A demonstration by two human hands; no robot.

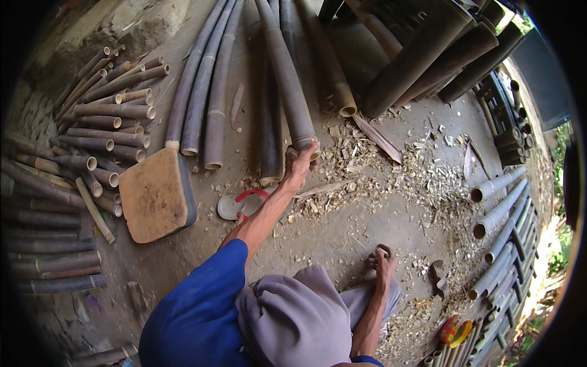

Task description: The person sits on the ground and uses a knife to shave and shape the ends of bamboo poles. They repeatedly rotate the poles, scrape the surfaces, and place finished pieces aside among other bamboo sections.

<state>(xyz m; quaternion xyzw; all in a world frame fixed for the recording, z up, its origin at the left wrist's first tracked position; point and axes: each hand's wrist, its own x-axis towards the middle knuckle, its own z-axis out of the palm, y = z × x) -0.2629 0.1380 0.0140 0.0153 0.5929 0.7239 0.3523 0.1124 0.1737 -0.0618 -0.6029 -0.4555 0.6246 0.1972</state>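
Note:
My left hand (299, 164) reaches forward on a bare arm with a blue sleeve. It is closed around the near end of a long dark bamboo pole (286, 79) that lies on the dirt floor and runs away from me. More long poles (202, 92) lie beside it to the left. My right hand (382, 262) is low by my knee in grey cloth (293, 318). Its fingers are curled, and whether anything is inside them is hidden.
A worn wooden board (156, 196) and a red-strapped sandal (241, 205) lie left of my arm. Short cut bamboo pieces (104, 122) are piled at far left. Wood chips (379, 165) litter the ground. Grey poles (498, 211) lie at right, thick dark ones (428, 55) above.

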